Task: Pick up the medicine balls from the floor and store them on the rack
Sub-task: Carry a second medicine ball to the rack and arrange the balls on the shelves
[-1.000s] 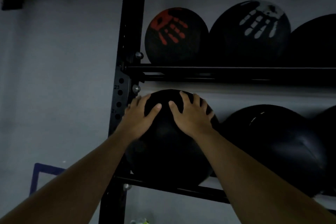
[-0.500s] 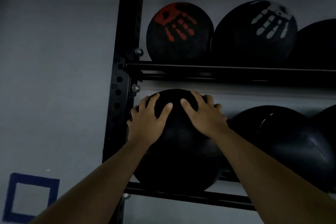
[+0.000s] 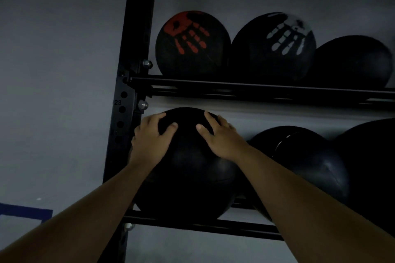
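Observation:
A large black medicine ball (image 3: 188, 177) sits on the lower rails of a black steel rack (image 3: 136, 49), at its left end beside the upright. My left hand (image 3: 149, 141) is spread over the ball's upper left. Over the upper right lies my right hand (image 3: 222, 139), fingers curled across the top. Both palms press on the ball. Two more black balls (image 3: 310, 160) rest to its right on the same level.
The upper shelf rail (image 3: 256, 87) carries a ball with a red handprint (image 3: 192, 42), one with a white handprint (image 3: 273, 47) and a plain black ball (image 3: 352, 62). A grey wall lies behind. A blue taped square (image 3: 25, 213) shows at the lower left.
Both hands have slid a little apart across the top of the ball, which has settled onto the lower rails. The view has shifted downward and to the left.

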Demonstrator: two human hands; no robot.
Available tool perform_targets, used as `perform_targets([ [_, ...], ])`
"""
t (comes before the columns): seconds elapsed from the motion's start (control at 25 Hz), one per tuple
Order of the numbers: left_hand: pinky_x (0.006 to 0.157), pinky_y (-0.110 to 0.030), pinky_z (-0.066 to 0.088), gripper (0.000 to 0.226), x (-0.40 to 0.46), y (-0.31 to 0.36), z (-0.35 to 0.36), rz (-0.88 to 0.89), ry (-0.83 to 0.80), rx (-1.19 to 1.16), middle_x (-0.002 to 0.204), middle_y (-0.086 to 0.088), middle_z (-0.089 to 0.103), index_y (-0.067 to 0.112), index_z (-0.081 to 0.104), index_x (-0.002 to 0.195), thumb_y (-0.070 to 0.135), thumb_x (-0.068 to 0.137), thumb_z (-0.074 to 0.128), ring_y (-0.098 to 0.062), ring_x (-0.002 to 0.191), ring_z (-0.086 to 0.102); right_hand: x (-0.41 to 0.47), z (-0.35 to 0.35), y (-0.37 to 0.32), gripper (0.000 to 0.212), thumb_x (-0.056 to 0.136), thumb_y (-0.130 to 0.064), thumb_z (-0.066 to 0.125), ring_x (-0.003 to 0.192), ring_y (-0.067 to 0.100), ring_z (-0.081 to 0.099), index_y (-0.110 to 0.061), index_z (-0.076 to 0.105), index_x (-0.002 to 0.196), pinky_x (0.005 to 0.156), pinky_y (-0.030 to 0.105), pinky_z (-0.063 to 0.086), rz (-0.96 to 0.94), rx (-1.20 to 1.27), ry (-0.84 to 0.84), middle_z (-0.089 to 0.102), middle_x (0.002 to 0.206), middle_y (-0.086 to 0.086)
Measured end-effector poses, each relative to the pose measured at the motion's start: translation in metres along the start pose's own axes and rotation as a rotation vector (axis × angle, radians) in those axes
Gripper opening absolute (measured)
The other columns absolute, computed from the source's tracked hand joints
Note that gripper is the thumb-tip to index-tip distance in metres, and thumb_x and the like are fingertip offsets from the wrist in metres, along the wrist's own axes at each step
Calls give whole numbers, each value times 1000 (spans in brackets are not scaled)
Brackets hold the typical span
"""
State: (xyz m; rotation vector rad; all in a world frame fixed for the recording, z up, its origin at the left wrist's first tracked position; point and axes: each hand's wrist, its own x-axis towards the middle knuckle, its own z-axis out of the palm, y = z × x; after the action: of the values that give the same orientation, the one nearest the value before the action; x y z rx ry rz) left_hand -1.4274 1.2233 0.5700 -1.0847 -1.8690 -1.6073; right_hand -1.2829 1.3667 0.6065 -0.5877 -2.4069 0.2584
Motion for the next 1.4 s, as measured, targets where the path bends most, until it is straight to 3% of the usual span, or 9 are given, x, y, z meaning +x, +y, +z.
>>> perform_targets([
  [0.12,119,-43,42,39,0,40,11,69,58,-154,140,10,63,35,63,135,41,96,61,-14,135,56,-15,-36,20,70,102,-61,45,151,33,36,-38,24,164,121,47,36,-99,21,45,30,169,9],
  [0.24,119,-45,42,37,-8,106,46,243,6,-11,136,7,65,30,67,131,34,94,64,-15,130,59,-29,-104,66,58,104,-47,50,139,33,51,-30,38,157,113,43,44,-98,24,195,50,154,14],
  [0.36,117,-51,41,35,-14,175,93,412,37,101,133,1,67,21,69,130,26,95,65,-22,126,62,-45,-174,124,54,104,-43,51,129,33,57,-28,41,155,108,42,47,-64,7,244,58,141,15],
  [0.6,114,-45,44,35,-15,306,194,538,46,115,135,-5,65,17,67,132,28,99,63,-25,125,60,-65,-309,237,53,105,-42,50,119,37,62,-21,42,153,88,33,43,-19,-76,400,65,131,19],
  [0.8,111,-44,46,38,11,371,245,606,7,182,139,-4,60,17,63,135,33,101,59,-23,129,56,-57,-367,290,53,105,-41,48,129,43,56,-20,41,153,110,44,46,28,-88,497,56,145,21],
  [0.92,106,-41,48,37,31,394,267,647,14,168,141,-1,57,19,62,135,34,101,56,-20,132,52,-46,-374,308,51,105,-42,48,124,44,59,-19,44,150,109,50,49,17,-102,551,55,142,22],
  [1.08,110,-41,45,45,60,413,302,632,-17,184,151,-4,50,18,53,145,37,105,52,-24,140,46,-22,-382,318,49,107,-45,42,130,41,53,-19,47,148,110,46,45,-6,-93,618,47,146,20],
  [1.24,123,-45,31,57,77,433,339,596,-84,203,166,-7,33,20,33,161,43,109,41,-31,153,31,7,-389,332,55,111,-44,32,138,44,47,-14,37,157,112,43,38,23,67,613,36,157,25],
  [1.4,133,-49,8,65,88,439,366,514,-68,212,178,-5,10,29,16,167,54,109,29,-27,164,7,33,-386,346,78,106,-64,21,155,40,32,-20,8,169,127,48,27,50,246,483,21,172,22],
])
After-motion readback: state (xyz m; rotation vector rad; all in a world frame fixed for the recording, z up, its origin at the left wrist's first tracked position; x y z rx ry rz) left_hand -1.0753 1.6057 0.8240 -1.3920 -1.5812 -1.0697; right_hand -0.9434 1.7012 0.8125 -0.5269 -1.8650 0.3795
